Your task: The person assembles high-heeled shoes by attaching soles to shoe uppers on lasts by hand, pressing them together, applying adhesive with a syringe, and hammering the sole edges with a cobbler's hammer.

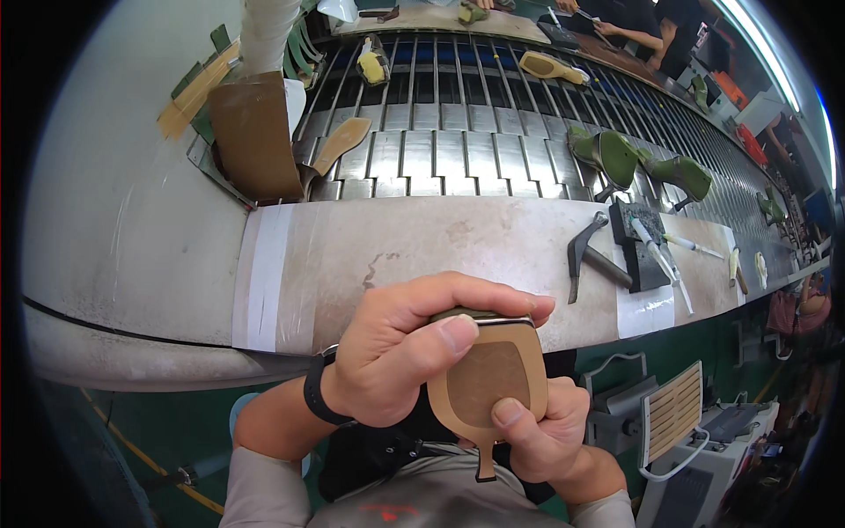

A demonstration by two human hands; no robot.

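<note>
Between both hands, above the near edge of the workbench, is a heeled shoe (488, 378) with its tan sole toward me. A darker brown patch covers the sole's front part, and a slim heel points down toward my body. My left hand (414, 343) is closed over the squared toe edge, its thumb on the rim of the sole and its fingers along the far side. My right hand (547, 431) grips the shoe by the heel side, thumb pressed on the brown patch. The fingers under the shoe are partly hidden.
A hammer (591, 253) lies on the bench (422, 238), beside a dark block (635, 246) holding syringe-like tubes. Beyond runs a metal slat conveyor (440, 158) carrying green heeled shoes (616, 158). A brown panel (255, 136) stands at left. Another person's hand (607, 28) shows far right.
</note>
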